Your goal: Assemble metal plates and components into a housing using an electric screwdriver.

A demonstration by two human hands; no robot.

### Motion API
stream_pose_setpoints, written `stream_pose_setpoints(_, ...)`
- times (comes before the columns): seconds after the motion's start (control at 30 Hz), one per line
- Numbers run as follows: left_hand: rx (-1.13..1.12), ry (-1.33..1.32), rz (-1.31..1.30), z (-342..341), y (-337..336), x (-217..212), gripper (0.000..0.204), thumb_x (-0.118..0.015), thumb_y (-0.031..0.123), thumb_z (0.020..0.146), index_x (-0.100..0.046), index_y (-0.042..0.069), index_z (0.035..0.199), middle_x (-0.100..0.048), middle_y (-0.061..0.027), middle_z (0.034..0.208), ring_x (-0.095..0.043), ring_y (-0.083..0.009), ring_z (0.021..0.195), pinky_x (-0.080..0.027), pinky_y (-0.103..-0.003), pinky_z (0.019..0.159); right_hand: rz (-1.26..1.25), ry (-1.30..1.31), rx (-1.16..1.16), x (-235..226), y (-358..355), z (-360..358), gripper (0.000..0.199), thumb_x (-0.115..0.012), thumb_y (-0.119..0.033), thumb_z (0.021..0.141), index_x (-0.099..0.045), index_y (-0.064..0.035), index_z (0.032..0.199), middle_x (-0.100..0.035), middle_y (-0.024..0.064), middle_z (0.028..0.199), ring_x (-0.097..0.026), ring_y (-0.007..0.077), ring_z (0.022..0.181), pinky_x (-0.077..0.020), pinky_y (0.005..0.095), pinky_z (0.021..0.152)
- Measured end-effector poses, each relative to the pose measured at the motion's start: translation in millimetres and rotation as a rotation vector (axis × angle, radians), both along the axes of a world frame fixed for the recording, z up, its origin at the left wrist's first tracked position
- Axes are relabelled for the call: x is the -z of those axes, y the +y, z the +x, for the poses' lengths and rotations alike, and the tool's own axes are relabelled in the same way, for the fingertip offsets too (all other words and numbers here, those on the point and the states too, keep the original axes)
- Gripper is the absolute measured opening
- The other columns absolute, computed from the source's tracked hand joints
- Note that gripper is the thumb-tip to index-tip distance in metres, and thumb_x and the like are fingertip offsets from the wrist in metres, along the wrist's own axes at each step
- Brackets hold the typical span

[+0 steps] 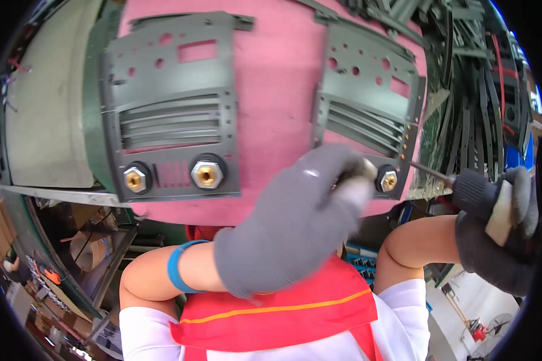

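Lying on the right half of a pink-covered table, a grey metal panel shows round holes, a rectangular cutout and a block of slats. Small brass-coloured screws dot its right edge, and a fitting with a hex nut and brass centre sits at its near right corner. Over the panel's near edge, just left of that fitting, is the left hand in a grey glove; its fingers are bent together but blurred, so I cannot tell whether they grip anything. The gloved right hand has its fingers wrapped around a dark driver, whose slender shaft points left, its tip close to the panel's right edge. Well apart on the left lies a similar panel bearing two hex-nut fittings along its near edge. Beyond the table's right side are heaped dark metal strips. Nearest the body are a blue wristband on the left wrist and a red apron with a yellow stripe.
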State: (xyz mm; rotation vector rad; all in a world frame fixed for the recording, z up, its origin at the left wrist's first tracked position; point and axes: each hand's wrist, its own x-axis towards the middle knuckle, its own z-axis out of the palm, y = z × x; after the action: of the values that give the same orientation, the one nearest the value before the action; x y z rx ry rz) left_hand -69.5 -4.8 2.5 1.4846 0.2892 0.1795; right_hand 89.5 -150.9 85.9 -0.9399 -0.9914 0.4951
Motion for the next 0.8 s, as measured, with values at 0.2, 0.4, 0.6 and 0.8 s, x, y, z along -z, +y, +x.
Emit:
stream_pose_setpoints(0.2, -0.024, 0.324, -0.752, -49.2, 60.2, -13.3, 0.042, -0.039, 0.018, 0.102, -0.047, -0.001, 0.140, -0.061, -0.0063, 0.096, -0.043, -0.0072, 0.067, -0.039, -0.023, 0.055, 0.039, 0.052, 0.475, 6.9, 67.5, -48.0, 0.019, -0.057, -0.014, 0.075, -0.039, -0.0134, 0.074, -0.038, -0.0032, 0.067, -0.038, 0.0075, 0.059, -0.0325, 0.0216, 0.063)
stream_pose_setpoints(0.4, -0.170, 0.255, -0.709, -67.6, 86.3, -3.1, 0.042, -0.045, 0.043, 0.105, -0.054, 0.003, 0.116, -0.062, -0.0072, 0.083, -0.042, -0.0066, 0.062, -0.036, -0.021, 0.052, 0.156, 0.136, 0.387, -2.0, 98.0, -66.3, 0.020, -0.060, -0.011, 0.073, -0.041, -0.0131, 0.075, -0.041, -0.0033, 0.067, -0.041, 0.0075, 0.060, -0.0345, 0.0218, 0.063)
stream_pose_setpoints(0.6, -0.193, 0.151, -0.919, -69.0, 90.0, 6.2, 0.054, -0.052, 0.052, 0.100, -0.061, 0.002, 0.116, -0.057, -0.0024, 0.080, -0.043, -0.0076, 0.063, -0.035, -0.022, 0.052, 0.277, 0.254, 0.276, -14.0, 120.5, -80.3, 0.022, -0.064, -0.008, 0.070, -0.043, -0.0128, 0.076, -0.044, -0.0034, 0.067, -0.044, 0.0075, 0.061, -0.0369, 0.0220, 0.064)
stream_pose_setpoints(0.8, -0.225, 0.094, -0.963, -65.5, 95.6, 8.1, 0.052, -0.059, 0.046, 0.098, -0.055, 0.002, 0.126, -0.056, 0.0016, 0.082, -0.038, -0.0052, 0.061, -0.032, -0.020, 0.051, 0.381, 0.380, 0.206, -4.1, 142.0, -86.7, 0.025, -0.067, -0.004, 0.067, -0.046, -0.0125, 0.078, -0.048, -0.0035, 0.067, -0.047, 0.0074, 0.062, -0.0392, 0.0221, 0.064)
